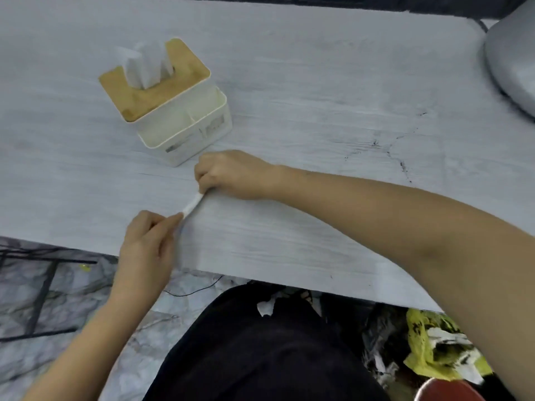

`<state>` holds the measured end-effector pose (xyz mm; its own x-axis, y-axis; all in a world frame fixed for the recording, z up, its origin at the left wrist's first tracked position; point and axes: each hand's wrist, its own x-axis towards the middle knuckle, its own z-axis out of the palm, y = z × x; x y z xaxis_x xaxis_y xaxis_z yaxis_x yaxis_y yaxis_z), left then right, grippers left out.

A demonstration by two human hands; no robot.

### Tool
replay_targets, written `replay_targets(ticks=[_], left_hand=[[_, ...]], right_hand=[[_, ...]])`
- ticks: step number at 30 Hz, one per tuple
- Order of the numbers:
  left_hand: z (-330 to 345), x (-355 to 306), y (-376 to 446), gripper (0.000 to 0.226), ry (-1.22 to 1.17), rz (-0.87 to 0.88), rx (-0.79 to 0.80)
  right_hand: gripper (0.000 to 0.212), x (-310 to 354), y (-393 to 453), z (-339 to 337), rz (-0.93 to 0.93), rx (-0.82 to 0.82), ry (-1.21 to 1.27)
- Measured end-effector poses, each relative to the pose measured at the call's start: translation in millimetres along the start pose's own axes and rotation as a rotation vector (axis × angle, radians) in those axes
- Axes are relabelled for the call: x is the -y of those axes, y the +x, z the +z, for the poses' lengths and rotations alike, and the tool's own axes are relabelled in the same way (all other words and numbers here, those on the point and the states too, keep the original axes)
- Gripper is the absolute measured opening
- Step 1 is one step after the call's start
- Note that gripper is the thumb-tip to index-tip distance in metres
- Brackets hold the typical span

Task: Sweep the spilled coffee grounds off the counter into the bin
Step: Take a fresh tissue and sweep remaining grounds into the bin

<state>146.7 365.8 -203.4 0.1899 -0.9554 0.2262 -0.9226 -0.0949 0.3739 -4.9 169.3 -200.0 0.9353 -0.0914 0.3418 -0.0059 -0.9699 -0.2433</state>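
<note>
A folded white tissue (192, 205) is stretched between my two hands over the pale wood-grain counter (304, 117). My right hand (228, 175) pinches its far end with curled fingers. The near end is pinched by my left hand (147, 241), close to the counter's front edge. A few dark coffee grounds (402, 166) lie scattered in thin trails on the right part of the counter. Below the counter at the lower right stands the bin (428, 351), lined with a yellow bag and holding crumpled paper.
A white tissue box (173, 111) with a wooden lid and side compartments stands just beyond my right hand. A grey rounded appliance (512, 59) sits at the far right. My dark-clothed lap (260, 348) is below the edge. A red object (445, 390) shows by the bin.
</note>
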Motion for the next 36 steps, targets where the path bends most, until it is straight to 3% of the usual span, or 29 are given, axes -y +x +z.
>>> replay_targets(ticks=[6, 10, 15, 21, 25, 30, 36], left_hand=[[-10.4, 15.0, -22.6, 0.022, -0.018, -0.151, -0.080], [-1.5, -15.4, -32.9, 0.026, -0.106, -0.117, -0.025], [16.7, -55.8, -36.2, 0.027, -0.237, 0.037, 0.058], [44.1, -112.8, -30.5, 0.040, -0.357, 0.274, 0.298], [64.8, -152.7, -27.1, 0.024, -0.407, 0.402, 0.450], [99.3, -213.1, -28.7, 0.040, -0.422, 0.653, 0.461], [114.9, -255.0, -21.9, 0.044, -0.401, 0.727, 0.463]], right_hand=[[0.023, 7.3, 45.0, 32.7, -0.040, 0.022, 0.048], [0.029, 0.4, 24.4, 13.8, -0.109, 0.081, 0.091], [0.024, -1.2, -44.9, -9.7, -0.019, 0.107, 0.141], [0.020, 12.5, -134.6, -47.4, 0.113, 0.165, 0.122], [0.017, 27.9, -190.1, -69.8, 0.224, 0.178, 0.087], [0.020, 49.6, -256.6, -92.0, 0.373, 0.160, 0.010], [0.030, 66.1, -299.9, -119.8, 0.497, 0.183, -0.139]])
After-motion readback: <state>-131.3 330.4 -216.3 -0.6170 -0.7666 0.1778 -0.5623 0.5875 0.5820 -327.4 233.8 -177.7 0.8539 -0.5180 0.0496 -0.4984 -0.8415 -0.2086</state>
